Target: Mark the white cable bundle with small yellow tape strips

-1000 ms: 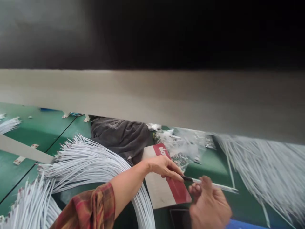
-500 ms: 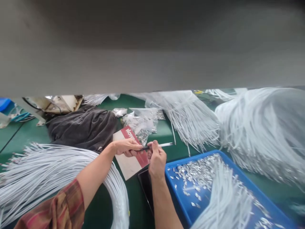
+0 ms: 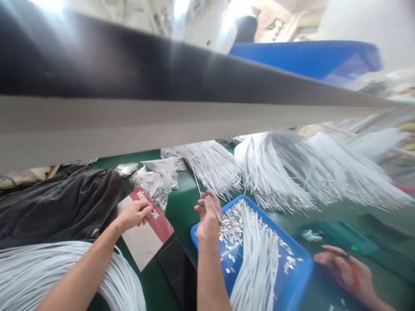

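Observation:
My left hand (image 3: pixel 135 214) is closed over the red and white notebook (image 3: pixel 142 248); whatever its curled fingers hold, if anything, is hidden. Beside the left rim of the blue tray (image 3: pixel 300 255), my right hand (image 3: pixel 209 216) is raised with a thin, pale piece, seemingly a white cable (image 3: pixel 214 209), between its fingers. Small shiny metal pieces (image 3: pixel 231 224) and a bundle of white cables (image 3: pixel 257 259) lie in that tray. A black phone (image 3: pixel 178 270) rests on the green table between my forearms.
A grey panel (image 3: pixel 162 125) spans the upper view. Coiled white cables (image 3: pixel 123 276), dark cloth (image 3: pixel 61 203) and plastic bags (image 3: pixel 154 181) surround the work area. Cable bundles (image 3: pixel 275 172) lie behind the tray. Another person's hand (image 3: pixel 348 270) with red-handled scissors is at lower right.
My hands have moved apart; the right one has gone toward the tray with the pale piece. The view has shifted right, bringing another person's hand into sight.

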A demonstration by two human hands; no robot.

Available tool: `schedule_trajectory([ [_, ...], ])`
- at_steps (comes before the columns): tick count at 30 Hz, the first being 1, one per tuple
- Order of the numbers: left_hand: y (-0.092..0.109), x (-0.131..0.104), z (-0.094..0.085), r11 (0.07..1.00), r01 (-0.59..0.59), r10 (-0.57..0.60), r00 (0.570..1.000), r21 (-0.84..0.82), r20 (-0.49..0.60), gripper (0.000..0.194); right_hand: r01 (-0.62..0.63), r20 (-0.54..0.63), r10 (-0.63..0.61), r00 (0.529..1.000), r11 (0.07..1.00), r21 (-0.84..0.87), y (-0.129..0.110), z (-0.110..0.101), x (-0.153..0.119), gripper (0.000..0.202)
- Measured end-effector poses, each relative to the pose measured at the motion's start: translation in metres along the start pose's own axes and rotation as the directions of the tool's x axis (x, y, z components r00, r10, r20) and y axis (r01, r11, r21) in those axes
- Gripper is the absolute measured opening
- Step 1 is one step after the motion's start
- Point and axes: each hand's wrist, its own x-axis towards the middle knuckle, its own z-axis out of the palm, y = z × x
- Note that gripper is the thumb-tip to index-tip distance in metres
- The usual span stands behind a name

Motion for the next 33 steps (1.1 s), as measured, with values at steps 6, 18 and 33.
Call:
schedule_trajectory([
  [6, 0.004, 0.004, -0.006, 0.990, 0.007, -0.019, 0.996, -0.142, -0.086, 0.036, 0.085, 0.021, -0.084, 0.996, 0.996, -0.015, 0.019, 0.003, 0.002, 0.034],
  [18, 0.006, 0.008, -0.016, 0.814, 0.060, -0.158, 0.980, -0.578, -0.121, 0.040, -0.020, -0.082, 0.045, 0.996, 0.960, 0.280, -0.006, -0.003, 0.007, 0.035],
  [33, 0.002, 0.009, -0.020, 0.732, 0.033, -0.156, 0.980, -0.680, -0.121, 0.029, -0.278, 0.142, 0.253, 0.957, 0.661, 0.697, -0.020, 0.007, 0.000, 0.030],
])
